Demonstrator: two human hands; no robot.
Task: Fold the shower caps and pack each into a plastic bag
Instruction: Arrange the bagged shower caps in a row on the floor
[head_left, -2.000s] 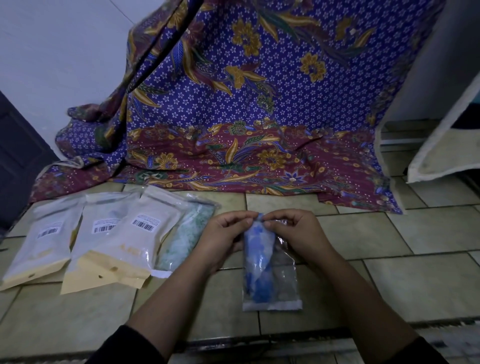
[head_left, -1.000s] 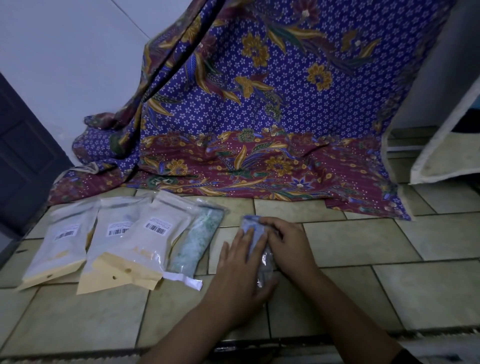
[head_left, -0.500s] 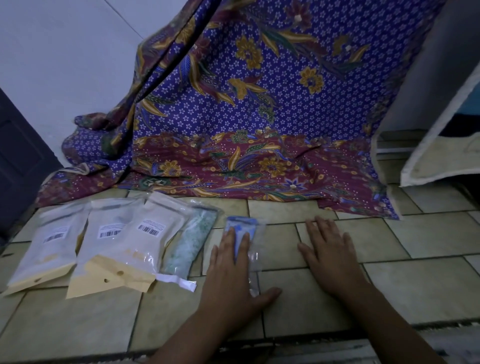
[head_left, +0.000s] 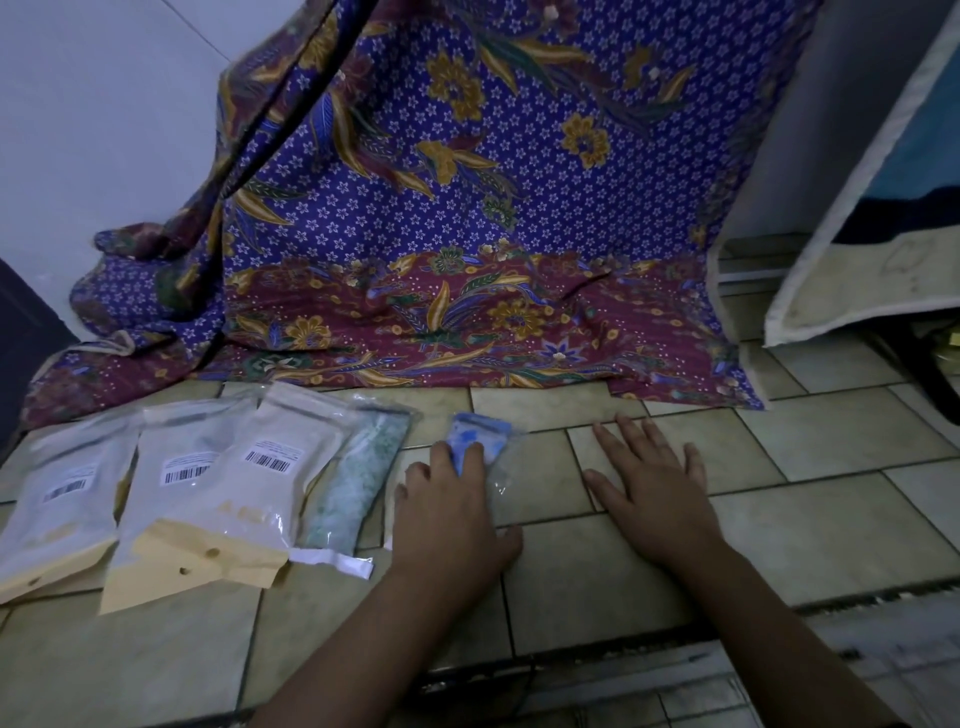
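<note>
Tiled floor (head_left: 649, 551) carries the bagged blue shower cap (head_left: 480, 441) at frame centre. Left hand (head_left: 449, 514) presses it flat-fingered; right hand (head_left: 652, 483) lies open beside. Pressing evenly should push air out.

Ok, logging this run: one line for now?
left hand: pressing bagged blue cap | right hand: flat on floor | other bags: left side

Glossy clear plastic bag (head_left: 500, 470) holds a blue shower cap (head_left: 475, 439); matt glazed floor tiles (head_left: 831, 530), printed batik cloth (head_left: 467, 208), cream paper header cards (head_left: 208, 566).
</note>
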